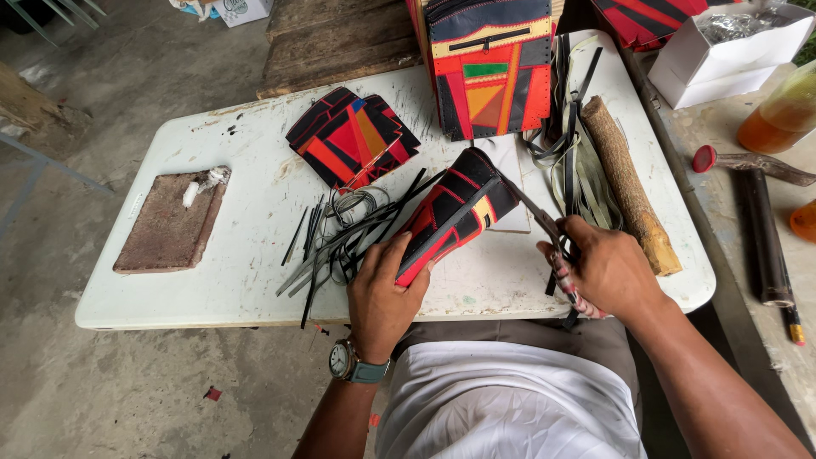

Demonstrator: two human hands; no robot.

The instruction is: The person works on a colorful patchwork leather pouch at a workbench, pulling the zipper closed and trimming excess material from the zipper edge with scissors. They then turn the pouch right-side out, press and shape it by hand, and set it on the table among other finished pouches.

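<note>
The left hand pinches the near edge of a patchwork leather piece lying on the white table, while the right hand is closed around a dark lacing strip drawn taut from its corner. The piece looks light, pliable and non-slippery, best held by its stitched edge. The scuffed table stands on bare concrete floor, cluttered with loose strips and a wooden log.
</note>
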